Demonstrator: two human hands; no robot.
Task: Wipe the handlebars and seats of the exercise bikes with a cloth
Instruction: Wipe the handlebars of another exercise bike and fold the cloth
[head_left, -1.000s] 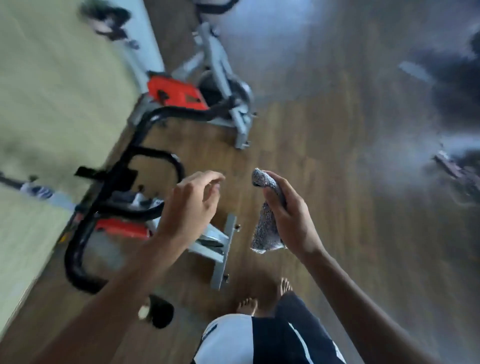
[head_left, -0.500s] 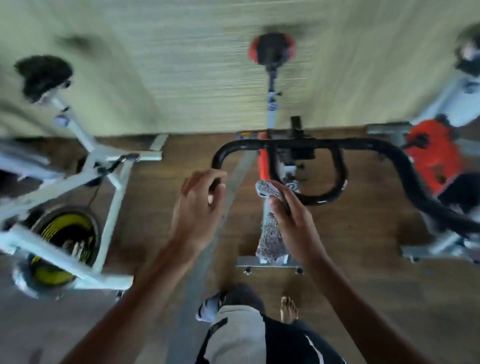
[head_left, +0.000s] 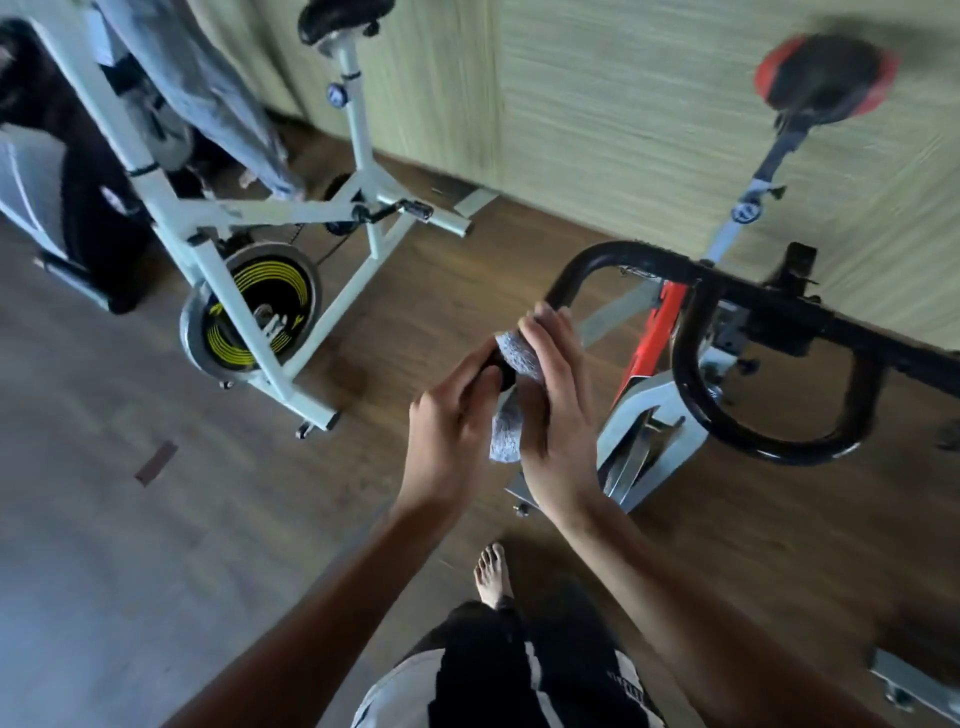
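Observation:
A red and grey exercise bike stands in front of me, with a black handlebar (head_left: 639, 257) and a red and black seat (head_left: 826, 78) farther back by the wall. My right hand (head_left: 556, 410) presses a grey speckled cloth (head_left: 508, 434) around the handlebar's near left end. My left hand (head_left: 452, 415) closes on the tip of that same end, beside the cloth. The cloth's tail hangs down between my hands. The handlebar's inner loop (head_left: 779, 452) curves toward me on the right.
A white exercise bike (head_left: 208, 260) with a yellow-striped flywheel (head_left: 260, 306) and black seat (head_left: 337, 18) stands to the left, a grey garment (head_left: 208, 104) draped over it. A black machine (head_left: 93, 218) sits at far left. My bare foot (head_left: 493, 571) is on the wooden floor.
My view has swung to the left and the white bike has come into full view. Both hands moved forward onto the handlebar's left end, and the cloth now wraps it.

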